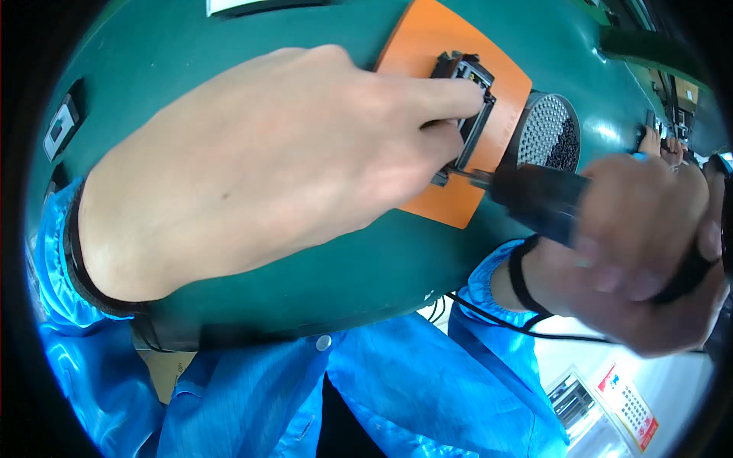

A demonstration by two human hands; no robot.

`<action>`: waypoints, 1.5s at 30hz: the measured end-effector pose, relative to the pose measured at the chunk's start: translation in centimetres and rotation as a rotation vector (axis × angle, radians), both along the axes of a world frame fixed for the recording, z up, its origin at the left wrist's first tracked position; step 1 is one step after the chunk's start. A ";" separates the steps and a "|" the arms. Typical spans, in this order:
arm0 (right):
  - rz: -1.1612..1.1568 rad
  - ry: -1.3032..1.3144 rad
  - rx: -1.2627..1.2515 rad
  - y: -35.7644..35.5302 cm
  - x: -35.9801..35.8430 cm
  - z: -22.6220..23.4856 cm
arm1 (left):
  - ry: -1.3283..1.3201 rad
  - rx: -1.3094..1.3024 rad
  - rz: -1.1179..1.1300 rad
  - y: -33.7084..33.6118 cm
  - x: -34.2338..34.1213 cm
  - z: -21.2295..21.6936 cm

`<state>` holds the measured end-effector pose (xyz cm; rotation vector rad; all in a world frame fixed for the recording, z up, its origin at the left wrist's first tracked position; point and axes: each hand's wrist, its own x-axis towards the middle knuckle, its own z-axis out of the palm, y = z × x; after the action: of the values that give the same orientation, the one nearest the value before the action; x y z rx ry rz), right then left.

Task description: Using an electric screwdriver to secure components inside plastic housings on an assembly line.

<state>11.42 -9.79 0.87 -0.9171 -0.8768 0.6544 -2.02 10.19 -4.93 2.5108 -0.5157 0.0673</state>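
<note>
My left hand (359,137) grasps the black part (477,133), fingers across it, where it lies on the orange mat (439,204). My right hand (649,229) is clenched around a driver (538,200), tip at the part's near end. Right of the mat, a dish (544,128) holds black bits (566,149) on the green table (191,53).

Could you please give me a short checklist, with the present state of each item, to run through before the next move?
1. Black part on the orange mat: ok, it lies on it.
2. Left hand steadying the part: ok, thumb and index finger are on it.
3. Right hand around the screwdriver: ok, though blurred.
4. Screwdriver tip seated: cannot tell; it meets the part's near end, but the contact is too small to judge.
5. Round dish within view: ok, right beside the mat.
</note>
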 end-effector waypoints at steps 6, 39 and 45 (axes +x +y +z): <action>-0.478 -0.232 0.055 -5.0 2.2 0.6 | 0.155 0.061 -0.012 0.2 -0.1 1.0; -0.490 -0.263 -0.059 -4.1 2.0 -0.9 | 0.147 0.032 -0.028 0.7 0.2 0.8; -0.454 -0.182 -0.098 -4.5 0.5 2.5 | 0.060 0.033 -0.078 1.0 0.5 0.2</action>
<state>11.92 -14.33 3.33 -1.2299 -0.7639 0.2251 -1.54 11.20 -4.72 2.5132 -0.5931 -0.0469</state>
